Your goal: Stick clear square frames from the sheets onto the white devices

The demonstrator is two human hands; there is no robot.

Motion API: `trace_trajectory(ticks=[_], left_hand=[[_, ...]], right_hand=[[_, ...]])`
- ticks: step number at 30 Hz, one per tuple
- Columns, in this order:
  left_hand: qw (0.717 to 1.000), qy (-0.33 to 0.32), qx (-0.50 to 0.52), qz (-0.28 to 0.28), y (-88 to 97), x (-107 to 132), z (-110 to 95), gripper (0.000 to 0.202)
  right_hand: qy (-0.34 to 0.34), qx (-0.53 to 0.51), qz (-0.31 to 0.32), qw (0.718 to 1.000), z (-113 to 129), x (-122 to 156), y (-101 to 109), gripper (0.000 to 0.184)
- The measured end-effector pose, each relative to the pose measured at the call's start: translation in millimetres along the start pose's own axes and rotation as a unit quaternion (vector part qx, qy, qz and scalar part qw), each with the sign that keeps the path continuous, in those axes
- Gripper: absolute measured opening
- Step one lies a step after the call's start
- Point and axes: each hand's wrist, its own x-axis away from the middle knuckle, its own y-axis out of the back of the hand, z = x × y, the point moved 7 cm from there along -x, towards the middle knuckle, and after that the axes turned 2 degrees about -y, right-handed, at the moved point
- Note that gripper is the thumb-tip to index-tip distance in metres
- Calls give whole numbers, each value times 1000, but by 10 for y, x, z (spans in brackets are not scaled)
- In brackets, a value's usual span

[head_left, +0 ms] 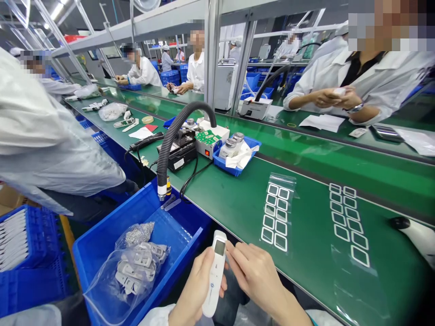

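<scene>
My left hand [194,285] is wrapped around a white handheld thermometer [213,290], which has a small grey screen [219,247] near its top. It is held tilted slightly over my lap, screen side up. My right hand [256,271] is closed, its thumb and forefinger pinched together against the right edge beside the screen; anything between those fingertips is too small to make out. On the bench to the right lie clear sheets of white-edged rectangular frames, one sheet [277,213] nearer and another [348,222] farther right.
A blue bin [91,240] with bagged grey-white parts [139,267] stands at left. On the green bench [234,199] are a black flexible hose [166,145], a soldering station [181,151] and a blue tray [234,170] with metal-capped jars. Co-workers in white coats sit around the line.
</scene>
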Motion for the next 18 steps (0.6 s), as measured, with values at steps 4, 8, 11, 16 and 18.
trace_trajectory(ticks=[4, 8, 11, 16, 18], left_hand=[[999, -3, -36, 25, -66, 20, -54, 59], [990, -20, -112, 86, -258, 55, -157, 52], [977, -26, -174, 118, -377, 39, -195, 48], [947, -2, -263, 187, -522, -69, -238, 36], [929, 23, -294, 226, -598, -117, -286, 28]], right_hand=[[-74, -154, -15, 985, -152, -31, 135, 26], [-180, -325, 24, 928, -341, -103, 134, 26], [-213, -348, 52, 912, -439, -92, 128, 28], [-168, -287, 84, 939, -518, 14, 365, 24], [-138, -246, 118, 952, -501, 66, 536, 23]])
